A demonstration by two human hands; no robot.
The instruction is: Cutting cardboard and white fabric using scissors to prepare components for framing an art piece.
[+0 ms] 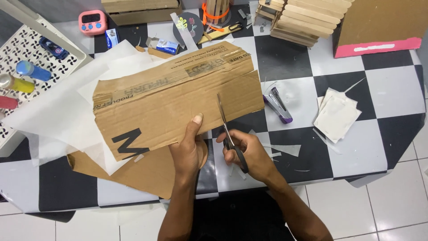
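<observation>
Two hands are at work over a chequered table [347,67]. Far left, a white tray [26,44] with coloured markers is seen, then sheets of white paper [53,107] spread under the work, with a pink timer [92,22] near the back edge. A flattened brown cardboard [169,98] is held above the table, tilted, a black letter printed on its lower left corner, and a second brown piece [133,174] lies beneath it. The left hand [189,149] is closed on the cardboard's lower edge, thumb pressed on top, fingers tucked underneath out of sight. Just beside it, the right hand [249,151] is wrapped through the black handles of the scissors [228,134]; the blades are parted only slightly and bite into the lower edge, pointing away from the body. For a clean cut, it is judged that the sheet should be kept taut close to the blades, the thumb kept clear of the cutting line, and long steady strokes used rather than snips. Further right, a purple stapler [278,106] and a stack of white squares [336,115] lie well apart; stick models [303,18] and a box [379,27] stand at the back.
</observation>
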